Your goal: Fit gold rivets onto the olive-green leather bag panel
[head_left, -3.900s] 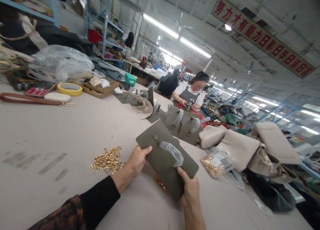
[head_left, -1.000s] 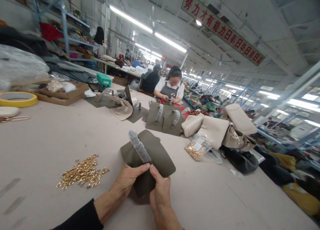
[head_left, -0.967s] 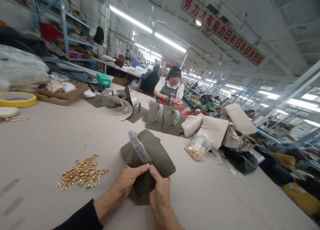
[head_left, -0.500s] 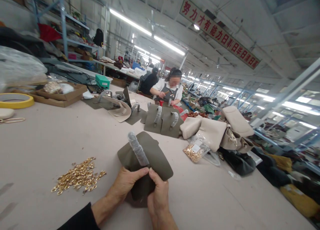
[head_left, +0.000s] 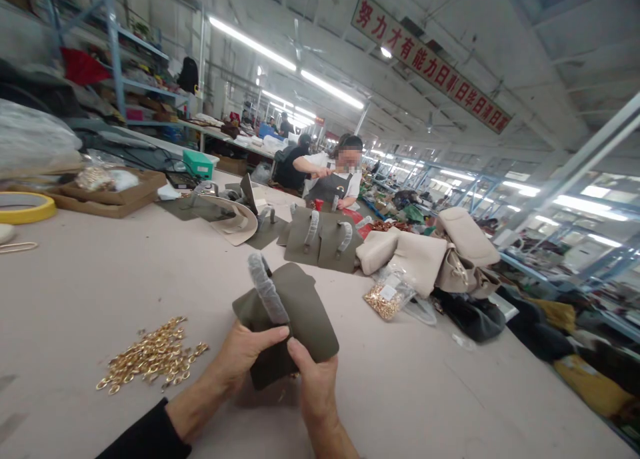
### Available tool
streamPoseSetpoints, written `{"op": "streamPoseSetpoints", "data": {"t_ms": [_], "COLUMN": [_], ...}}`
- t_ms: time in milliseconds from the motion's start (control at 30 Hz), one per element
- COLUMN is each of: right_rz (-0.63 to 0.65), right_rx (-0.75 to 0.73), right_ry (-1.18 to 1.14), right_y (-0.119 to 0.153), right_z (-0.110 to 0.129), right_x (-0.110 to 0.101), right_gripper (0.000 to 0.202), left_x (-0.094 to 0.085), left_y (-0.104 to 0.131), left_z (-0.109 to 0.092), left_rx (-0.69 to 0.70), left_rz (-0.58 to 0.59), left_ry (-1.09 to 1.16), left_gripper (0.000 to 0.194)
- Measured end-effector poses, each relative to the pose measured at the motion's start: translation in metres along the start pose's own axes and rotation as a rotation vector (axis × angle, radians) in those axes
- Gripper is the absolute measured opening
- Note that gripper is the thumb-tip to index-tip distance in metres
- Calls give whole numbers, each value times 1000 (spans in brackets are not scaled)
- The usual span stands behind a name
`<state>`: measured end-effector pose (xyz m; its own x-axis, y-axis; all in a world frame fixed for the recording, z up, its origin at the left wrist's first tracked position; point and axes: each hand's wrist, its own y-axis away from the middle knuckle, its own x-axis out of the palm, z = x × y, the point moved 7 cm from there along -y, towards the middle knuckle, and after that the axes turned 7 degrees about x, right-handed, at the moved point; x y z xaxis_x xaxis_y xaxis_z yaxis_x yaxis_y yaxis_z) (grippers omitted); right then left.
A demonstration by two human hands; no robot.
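Observation:
Between both hands I hold an olive-green bag flap (head_left: 305, 299), tilted above the table. A handle wrapped in clear plastic (head_left: 269, 289) stands up from it. My left hand (head_left: 240, 352) grips the flap from the left, thumb lying near the handle's lower end. From the right, my right hand (head_left: 315, 376) pinches the panel with its thumb on top; the fingers beneath are hidden. To the left of my hands lies a loose pile of gold-coloured metal rings (head_left: 150, 356).
More olive flaps with wrapped handles (head_left: 323, 239) lie ahead. Beige bags (head_left: 417, 259) and a plastic bag of gold fittings (head_left: 387, 297) sit to the right. Left are a cardboard tray (head_left: 115, 199) and a yellow tape roll (head_left: 27, 208). A co-worker (head_left: 333, 176) works across the table.
The flap has tilted slightly in my hands, its handle end rising a little to the left. My thumbs have shifted slightly apart. The co-worker has raised one hand.

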<state>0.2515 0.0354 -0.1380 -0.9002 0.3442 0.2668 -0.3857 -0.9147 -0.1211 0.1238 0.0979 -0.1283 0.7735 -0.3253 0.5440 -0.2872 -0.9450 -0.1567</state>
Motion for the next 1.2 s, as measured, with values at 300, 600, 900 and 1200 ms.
{"op": "streamPoseSetpoints", "data": {"t_ms": [300, 600, 900, 1200], "right_rz": [108, -114, 61, 228], "right_rx": [286, 218, 389, 389], "right_ry": [-437, -373, -455, -555], "right_y": [-15, -26, -17, -10], "right_z": [13, 19, 17, 25], "right_x": [-6, -37, -32, -16], "right_gripper": [51, 55, 48, 39], "left_x": [-3, 2, 4, 4], "left_y": [1, 7, 10, 15], "left_z": [-21, -13, -10, -6], "left_rx": [-166, -258, -289, -320], "left_rz": [354, 478, 523, 600], "left_ry": [22, -34, -44, 9], "left_gripper": [47, 46, 49, 56]}}
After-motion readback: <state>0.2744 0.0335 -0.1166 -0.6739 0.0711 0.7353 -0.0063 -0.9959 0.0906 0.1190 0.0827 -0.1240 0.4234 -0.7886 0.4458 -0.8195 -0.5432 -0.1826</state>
